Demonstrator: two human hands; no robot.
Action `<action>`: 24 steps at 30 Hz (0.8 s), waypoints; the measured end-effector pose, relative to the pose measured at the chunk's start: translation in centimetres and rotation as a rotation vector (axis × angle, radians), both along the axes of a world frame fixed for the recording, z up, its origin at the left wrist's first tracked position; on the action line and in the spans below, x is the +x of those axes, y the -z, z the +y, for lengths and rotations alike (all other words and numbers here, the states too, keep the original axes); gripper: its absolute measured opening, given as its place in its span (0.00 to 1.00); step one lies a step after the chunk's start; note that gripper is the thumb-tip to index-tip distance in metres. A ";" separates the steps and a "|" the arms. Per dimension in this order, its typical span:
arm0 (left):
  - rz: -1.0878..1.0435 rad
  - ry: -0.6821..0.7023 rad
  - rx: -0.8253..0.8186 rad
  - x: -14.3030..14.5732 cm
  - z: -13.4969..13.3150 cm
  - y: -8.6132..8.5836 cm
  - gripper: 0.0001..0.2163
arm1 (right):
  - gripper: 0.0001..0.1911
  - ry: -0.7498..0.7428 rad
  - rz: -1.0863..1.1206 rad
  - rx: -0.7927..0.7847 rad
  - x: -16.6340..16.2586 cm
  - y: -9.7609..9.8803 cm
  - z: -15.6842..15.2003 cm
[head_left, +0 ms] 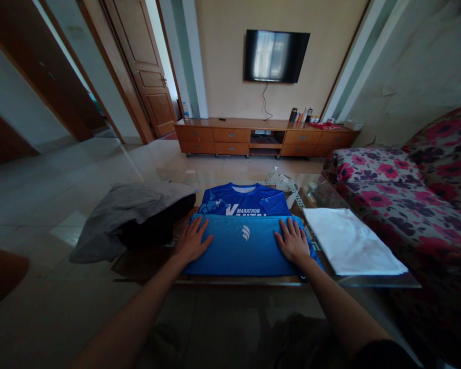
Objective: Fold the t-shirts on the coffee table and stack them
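Observation:
A blue marathon shirt (246, 205) lies on a glass coffee table (369, 281), its lower half folded up over the chest print. My left hand (192, 241) presses flat on the left end of the folded part, fingers spread. My right hand (293, 241) lies flat on the right end, fingers spread too. Neither hand grips the cloth.
A grey and black pile of clothes (126, 218) sits on the table's left side. A folded white cloth (349, 246) lies on the right. A floral sofa (415, 189) stands at right. A wooden TV cabinet (265, 137) and wall TV (275, 55) are beyond.

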State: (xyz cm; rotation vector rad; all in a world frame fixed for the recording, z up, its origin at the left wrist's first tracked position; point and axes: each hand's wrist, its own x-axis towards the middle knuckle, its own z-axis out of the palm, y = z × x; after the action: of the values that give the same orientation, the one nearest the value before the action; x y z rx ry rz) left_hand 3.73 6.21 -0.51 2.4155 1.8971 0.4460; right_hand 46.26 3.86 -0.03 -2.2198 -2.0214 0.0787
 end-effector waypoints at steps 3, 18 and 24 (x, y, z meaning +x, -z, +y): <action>0.000 -0.002 0.061 0.9 -0.1 -1.3 0.29 | 0.38 0.020 0.000 0.021 -0.7 -0.7 -0.1; -0.003 0.324 0.007 10.8 -7.2 -0.7 0.30 | 0.35 -0.383 0.157 0.064 -12.8 -1.8 -4.6; 0.004 0.323 -0.006 9.5 -7.0 -1.1 0.33 | 0.35 -0.359 0.133 0.054 -10.7 -1.9 -5.1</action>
State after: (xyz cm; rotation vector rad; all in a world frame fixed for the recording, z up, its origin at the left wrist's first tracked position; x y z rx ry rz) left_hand 13.27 -0.78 0.59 2.6508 1.4631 0.4134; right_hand 35.59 -1.20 1.83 -1.7473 -2.2889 0.1994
